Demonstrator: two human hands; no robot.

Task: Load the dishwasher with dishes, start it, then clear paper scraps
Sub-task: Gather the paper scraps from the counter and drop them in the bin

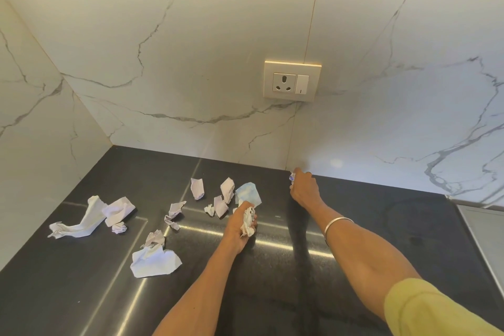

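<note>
Several crumpled white paper scraps [152, 259] lie scattered over the dark countertop [81, 294], most of them left of centre. My left hand [241, 226] grips a wad of crumpled paper [248, 222] just in front of a pale blue scrap [249, 194]. My right hand [304, 187] reaches to the back of the counter by the wall and pinches a small crumpled scrap [291, 177]. A long torn strip [81, 222] lies at the far left.
A marble-patterned wall [191, 63] closes the counter at the back and left, forming a corner. A socket with a switch [291, 80] is set in the wall above my right hand. A pale ledge [485, 226] shows at the right edge.
</note>
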